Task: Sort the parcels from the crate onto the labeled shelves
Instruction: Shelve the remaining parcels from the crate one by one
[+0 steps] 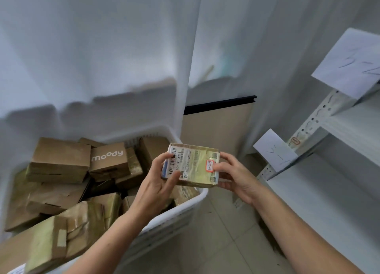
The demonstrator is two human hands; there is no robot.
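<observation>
Left hand (162, 180) and right hand (233, 177) each curl round 1 end of the small taped parcel (193, 163), seemingly light, stiff and slick; edge grips look safest.

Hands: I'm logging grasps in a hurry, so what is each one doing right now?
Left hand: holding the left end of the taped parcel.
Right hand: holding the same parcel's right end.

The lower shelf (320, 201) lies bare, open along its front edge. A perforated upright (304, 127) and a paper label (275, 150) stand at its left end, the packed crate (185, 208) near.
</observation>
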